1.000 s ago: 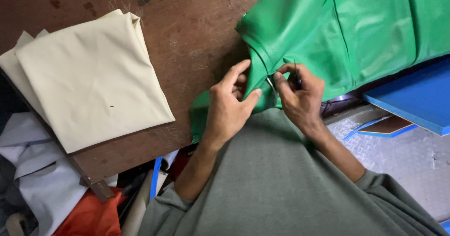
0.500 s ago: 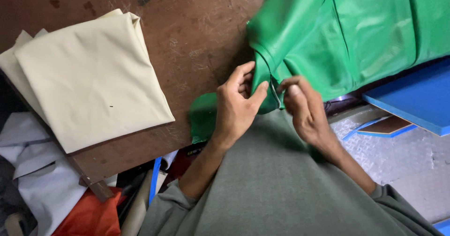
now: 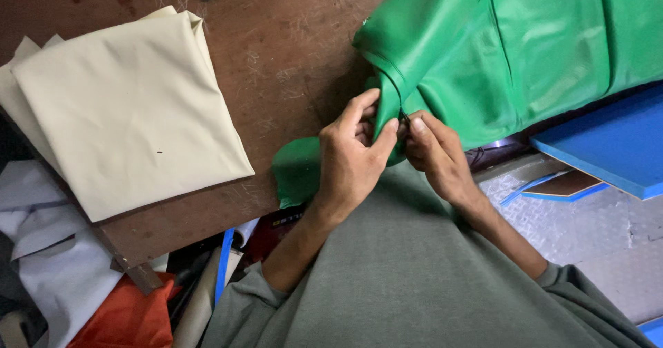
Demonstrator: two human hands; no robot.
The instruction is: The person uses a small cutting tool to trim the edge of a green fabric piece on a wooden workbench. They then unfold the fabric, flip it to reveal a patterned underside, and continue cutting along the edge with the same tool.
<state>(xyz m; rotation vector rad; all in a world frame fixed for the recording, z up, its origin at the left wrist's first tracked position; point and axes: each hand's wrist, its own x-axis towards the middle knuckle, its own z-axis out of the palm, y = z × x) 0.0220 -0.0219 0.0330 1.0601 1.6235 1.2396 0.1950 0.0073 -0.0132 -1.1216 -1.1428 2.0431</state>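
Scratched brown counter (image 3: 290,51) carries green fabric (image 3: 525,51) bunched at its near edge. Left hand (image 3: 352,158) and right hand (image 3: 435,155) pinch one seam fold, fingers closed, keeping it taut. Folded cream cloth (image 3: 131,113) lies well apart.

Bare brown table (image 3: 290,51) lies open between the folded cream fabric (image 3: 131,120) and bunched green fabric (image 3: 518,51).

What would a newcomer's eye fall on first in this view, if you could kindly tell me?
The bright green fabric at the upper right of the brown table stands out first, with the left hand and right hand pinching its seam at the near edge. A folded cream cloth lies at the table's left, and a blue board shows at the right.
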